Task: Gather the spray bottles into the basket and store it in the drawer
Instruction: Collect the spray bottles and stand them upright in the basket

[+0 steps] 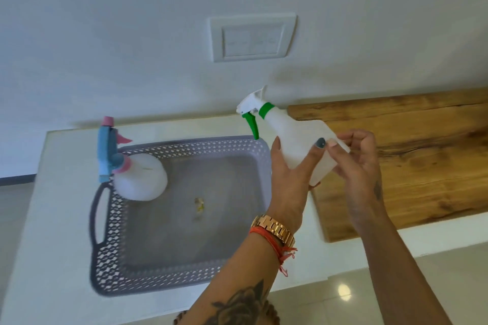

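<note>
A grey perforated basket [105, 258] with a handle on its left side sits on the white counter [52, 192]. Inside it, at the far left corner, stands a white spray bottle [142, 179] with a blue and pink trigger head. A second white spray bottle [295, 137], with a green trigger and collar, is held tilted above the basket's right rim. My left hand [287, 179] grips its body from the left. My right hand [361, 163] holds its base from the right.
A wooden board [422, 155] lies on the counter to the right of the basket. A white switch plate [252, 38] is on the wall behind. A small yellowish scrap [199, 206] lies on the basket floor. Tiled floor [396, 285] shows below the counter edge.
</note>
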